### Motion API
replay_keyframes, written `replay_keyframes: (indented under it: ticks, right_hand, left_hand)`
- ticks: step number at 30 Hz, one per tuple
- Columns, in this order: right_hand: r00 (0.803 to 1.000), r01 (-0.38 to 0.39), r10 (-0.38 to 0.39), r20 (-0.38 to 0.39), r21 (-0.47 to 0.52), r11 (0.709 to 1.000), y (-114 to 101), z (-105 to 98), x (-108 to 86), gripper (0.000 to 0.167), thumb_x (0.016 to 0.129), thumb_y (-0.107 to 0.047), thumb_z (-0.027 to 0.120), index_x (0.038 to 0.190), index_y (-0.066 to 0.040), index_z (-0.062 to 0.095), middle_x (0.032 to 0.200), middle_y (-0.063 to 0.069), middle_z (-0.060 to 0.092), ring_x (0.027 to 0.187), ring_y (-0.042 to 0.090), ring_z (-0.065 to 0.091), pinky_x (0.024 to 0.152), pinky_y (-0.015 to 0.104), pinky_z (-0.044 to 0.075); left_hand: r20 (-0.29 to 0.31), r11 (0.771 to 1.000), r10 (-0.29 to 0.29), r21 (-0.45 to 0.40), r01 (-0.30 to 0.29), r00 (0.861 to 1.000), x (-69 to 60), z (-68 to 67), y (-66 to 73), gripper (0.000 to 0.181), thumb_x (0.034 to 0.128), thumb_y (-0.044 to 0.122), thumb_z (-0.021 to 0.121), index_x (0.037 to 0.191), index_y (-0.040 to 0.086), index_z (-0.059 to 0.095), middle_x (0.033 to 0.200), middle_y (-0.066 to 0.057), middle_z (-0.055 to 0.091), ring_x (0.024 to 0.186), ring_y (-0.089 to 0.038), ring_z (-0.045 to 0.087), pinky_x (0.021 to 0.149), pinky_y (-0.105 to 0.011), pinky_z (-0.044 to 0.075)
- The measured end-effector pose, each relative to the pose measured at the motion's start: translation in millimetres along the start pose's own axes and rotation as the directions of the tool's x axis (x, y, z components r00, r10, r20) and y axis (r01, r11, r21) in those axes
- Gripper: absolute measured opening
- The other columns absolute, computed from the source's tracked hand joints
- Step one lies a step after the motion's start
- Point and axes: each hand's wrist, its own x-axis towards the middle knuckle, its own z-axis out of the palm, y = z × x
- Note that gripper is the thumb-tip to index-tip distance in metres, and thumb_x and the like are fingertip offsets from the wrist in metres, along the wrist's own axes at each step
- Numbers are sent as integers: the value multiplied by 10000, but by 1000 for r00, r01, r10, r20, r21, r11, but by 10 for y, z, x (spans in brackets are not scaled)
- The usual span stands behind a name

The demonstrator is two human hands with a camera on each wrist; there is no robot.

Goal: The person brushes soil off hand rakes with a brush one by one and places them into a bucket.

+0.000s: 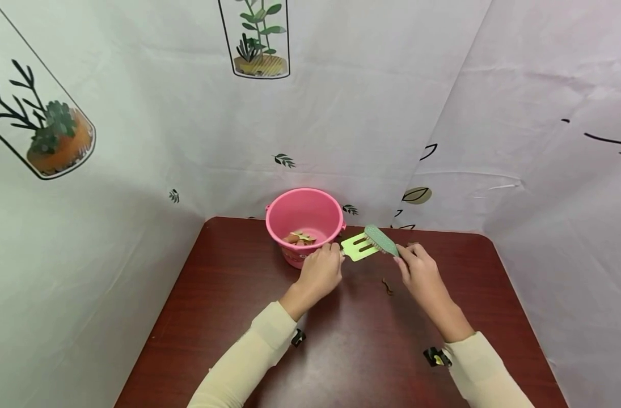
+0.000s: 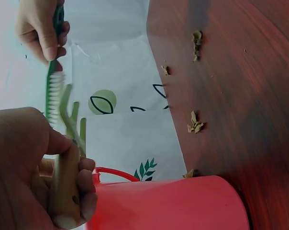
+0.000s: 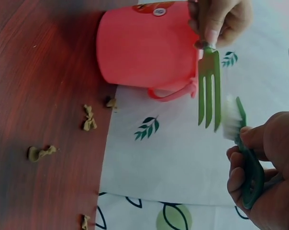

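My left hand (image 1: 320, 269) grips the wooden handle (image 2: 65, 189) of a green garden hand fork (image 3: 209, 60), its tines pointing right. In my right hand (image 1: 419, 275) is a green brush (image 1: 381, 239) with white bristles (image 2: 54, 96), held by its handle (image 3: 252, 179). The bristles face the fork's tines and lie against or very close to them; they look blurred in the right wrist view. Just behind the left hand stands a pink bucket (image 1: 284, 211), with brown and yellowish leaf-like pieces (image 1: 303, 239) in its bottom.
Dry brown curled scraps (image 1: 387, 286) lie on the dark red wooden table (image 1: 228, 283). Several more scraps (image 2: 195, 123) show near the bucket and the table's back edge in the wrist views. A white printed cloth (image 1: 366, 113) hangs behind and at the sides.
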Motion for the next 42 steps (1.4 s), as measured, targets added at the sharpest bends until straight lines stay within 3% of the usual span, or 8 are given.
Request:
replay_keyframes:
  ticks: [4,9,14,25,34,42]
  right_hand:
    - [1000,9,-9,-15,13,1000,-25,-32,7,288,908,24,736,1175,125,696,970,223,600,748,274,614,613,421,545]
    - [998,31,-30,-52,15,999,-47,-85,26,300,900,25,745,1181,122,700,950,220,603,738,270,607,598,411,532]
    - [996,21,-18,-92,27,999,-58,-153,33,310,891,40,748,1189,112,704,951,216,615,729,260,594,584,410,512]
    - [992,29,-24,-123,34,999,-44,-215,16,330,881,55,753,1204,101,705,965,214,620,729,269,592,585,414,509]
    - [993,59,-56,-107,25,998,-79,-183,-15,331,874,54,761,1193,115,700,996,241,619,778,306,642,601,411,546]
    - [990,122,-124,-66,-26,992,-202,27,-97,331,879,18,771,1188,113,699,934,187,587,730,226,587,578,352,528]
  left_hand:
    - [13,1000,-23,-9,23,1000,-10,-8,20,224,1033,267,600,993,49,570,818,-106,632,741,-295,696,616,-435,559]
    - [48,997,-45,-65,48,998,-16,-35,25,309,979,287,700,1053,49,517,829,-98,642,727,-297,716,619,-430,565]
    - [27,991,-32,-132,36,999,-8,-61,10,199,1023,211,625,1019,53,503,785,-98,638,687,-312,708,596,-445,558]
    - [-68,1000,4,-15,-5,998,18,-87,-16,246,939,270,749,947,53,633,877,-87,569,853,-261,601,710,-398,512]
    - [-49,999,17,-36,-19,999,9,-98,-21,191,989,261,687,925,81,682,856,-82,636,845,-276,666,743,-437,556]
    - [-34,1000,16,5,-16,999,15,-65,24,174,1015,225,657,926,77,684,840,-82,677,796,-297,712,686,-432,560]
